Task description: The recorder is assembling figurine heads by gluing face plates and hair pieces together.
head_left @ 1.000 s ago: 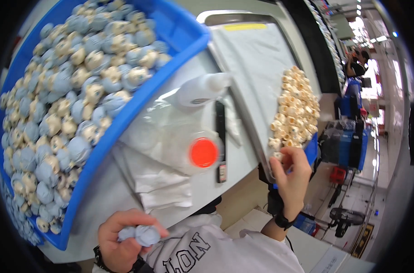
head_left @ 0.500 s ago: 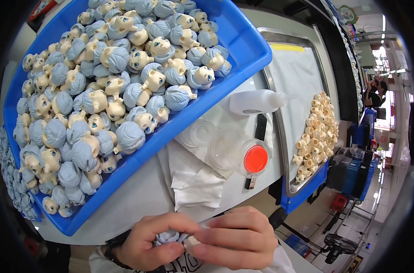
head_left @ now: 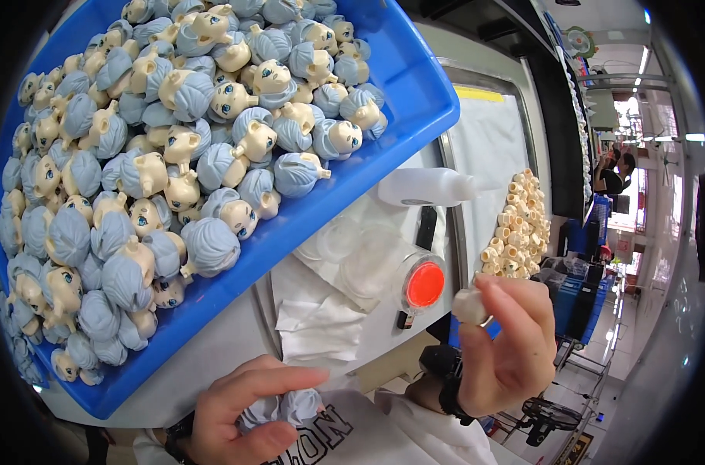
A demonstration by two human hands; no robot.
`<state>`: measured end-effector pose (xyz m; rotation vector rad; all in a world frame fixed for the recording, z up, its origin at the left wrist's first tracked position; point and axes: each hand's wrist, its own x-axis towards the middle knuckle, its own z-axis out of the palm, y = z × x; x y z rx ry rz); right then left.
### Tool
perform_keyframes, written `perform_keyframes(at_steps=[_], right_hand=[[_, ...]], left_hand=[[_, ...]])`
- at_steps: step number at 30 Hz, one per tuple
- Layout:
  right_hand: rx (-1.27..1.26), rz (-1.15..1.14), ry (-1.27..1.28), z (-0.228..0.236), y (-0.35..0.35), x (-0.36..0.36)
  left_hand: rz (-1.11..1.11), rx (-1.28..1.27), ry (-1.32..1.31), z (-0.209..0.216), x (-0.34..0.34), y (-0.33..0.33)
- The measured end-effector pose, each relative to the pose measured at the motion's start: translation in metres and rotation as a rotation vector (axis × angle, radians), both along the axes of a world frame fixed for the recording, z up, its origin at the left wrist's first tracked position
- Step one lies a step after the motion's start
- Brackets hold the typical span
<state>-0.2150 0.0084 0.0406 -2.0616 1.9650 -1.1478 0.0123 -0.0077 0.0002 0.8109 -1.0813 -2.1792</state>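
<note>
My left hand (head_left: 232, 411) is low in the head view, its fingers curled round a doll head (head_left: 281, 408) with blue-grey moulded hair. The palm and fingers hide much of that head, and its face cannot be seen. Out to the right, my right hand (head_left: 515, 341) is raised. Its thumb and fingers pinch a small cream plastic part (head_left: 470, 307). Just beyond that part lies a heap of similar cream hollow parts (head_left: 519, 225), resting on a metal-rimmed tray (head_left: 455, 182) lined with white sheet.
A large blue bin (head_left: 418, 101) full of doll heads (head_left: 213, 246) takes up the left. Between bin and tray are a white squeeze bottle (head_left: 422, 187), a clear jar with a red-orange disc (head_left: 424, 284), and folded white cloth (head_left: 320, 329). A fan (head_left: 554, 417) stands lower right.
My hands were together over the doll head and a cream piece. The right hand has moved away up and right, with a cream part in its fingers. The left keeps the head.
</note>
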Motion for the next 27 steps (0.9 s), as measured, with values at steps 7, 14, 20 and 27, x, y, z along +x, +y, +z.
perform_keyframes(at_steps=[7, 14, 20, 27], right_hand=[[0.102, 0.026, 0.222, 0.004, -0.010, 0.003], [0.100, -0.038, 0.217, 0.000, -0.006, 0.007], [-0.005, -0.055, 0.090, -0.014, 0.004, 0.001], [-0.168, 0.288, -0.304, -0.030, 0.024, 0.031]], left_hand=[[0.047, -0.103, 0.016, -0.002, -0.006, -0.001], [0.334, 0.079, -0.017, -0.006, -0.009, 0.015], [0.338, 0.176, -0.007, 0.001, -0.015, 0.012], [0.188, 0.110, -0.041, 0.004, -0.010, 0.006]])
